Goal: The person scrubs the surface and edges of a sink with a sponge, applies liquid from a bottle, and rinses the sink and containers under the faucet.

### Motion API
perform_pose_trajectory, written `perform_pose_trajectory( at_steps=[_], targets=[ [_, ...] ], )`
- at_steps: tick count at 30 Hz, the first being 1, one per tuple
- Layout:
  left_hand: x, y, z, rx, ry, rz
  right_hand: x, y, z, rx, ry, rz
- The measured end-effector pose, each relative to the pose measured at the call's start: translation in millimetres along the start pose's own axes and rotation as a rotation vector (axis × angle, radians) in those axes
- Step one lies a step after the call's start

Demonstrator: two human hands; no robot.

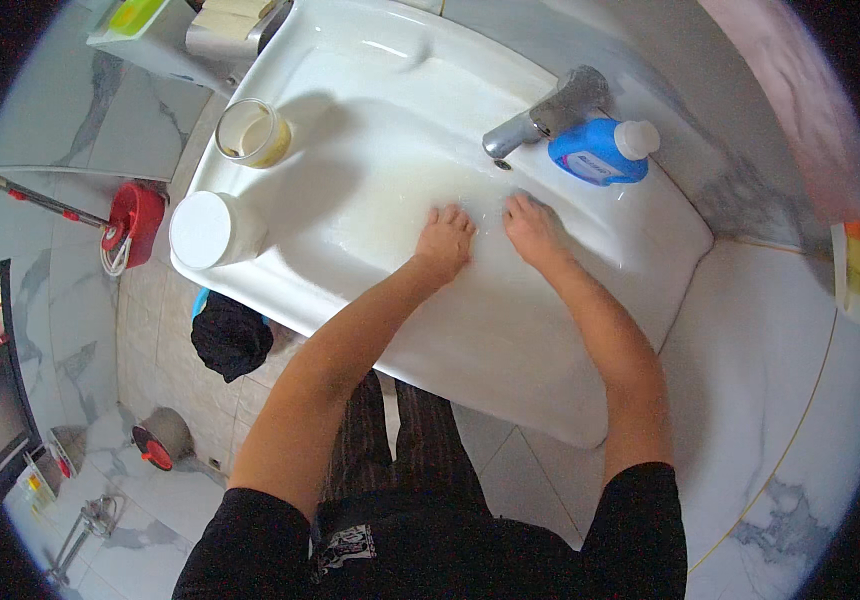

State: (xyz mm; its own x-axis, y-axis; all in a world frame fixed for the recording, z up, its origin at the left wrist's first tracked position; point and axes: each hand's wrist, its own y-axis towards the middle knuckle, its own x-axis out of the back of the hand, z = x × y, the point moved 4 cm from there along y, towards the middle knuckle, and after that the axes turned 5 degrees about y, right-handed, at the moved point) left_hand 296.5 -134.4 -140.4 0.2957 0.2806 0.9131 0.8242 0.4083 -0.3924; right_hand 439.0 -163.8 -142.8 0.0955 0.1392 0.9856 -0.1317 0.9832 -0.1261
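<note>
Both of my bare hands are down in a white washbasin [430,340], where the bottom looks cloudy and wet. My left hand [446,242] has its fingers slightly spread against the basin, with nothing visible in them. A short gap away, my right hand [534,230] reaches in with its fingers bent a little and the tips partly lost in the cloudy area; no held thing shows. Beyond the right hand, a chrome faucet [550,112] stands on the rim. Beside it is a blue bottle [595,155] with a white cap.
On the left rim are a clear glass jar [253,135] and a white-lidded tub [208,230]. Below that side sits black cloth [231,336] on something blue. A red mop bucket [135,225] and a grey pot-like container [162,438] stand on the floor at left.
</note>
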Motion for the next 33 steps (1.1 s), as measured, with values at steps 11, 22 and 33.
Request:
perform_pose_trajectory(
  at_steps=[11, 22, 33],
  targets=[
    [-2, -16, 14, 0.039, -0.214, 0.011, 48, 106, 63, 0.319, -0.336, -0.090],
    [36, -115, 47, 0.375, -0.953, -0.568, -22, -37, 11, -0.573, 1.025, 0.054],
    [65, -167, 90, 0.802, -1.100, -0.944, -9, -10, 62, -0.984, 2.632, -0.128]
  ],
)
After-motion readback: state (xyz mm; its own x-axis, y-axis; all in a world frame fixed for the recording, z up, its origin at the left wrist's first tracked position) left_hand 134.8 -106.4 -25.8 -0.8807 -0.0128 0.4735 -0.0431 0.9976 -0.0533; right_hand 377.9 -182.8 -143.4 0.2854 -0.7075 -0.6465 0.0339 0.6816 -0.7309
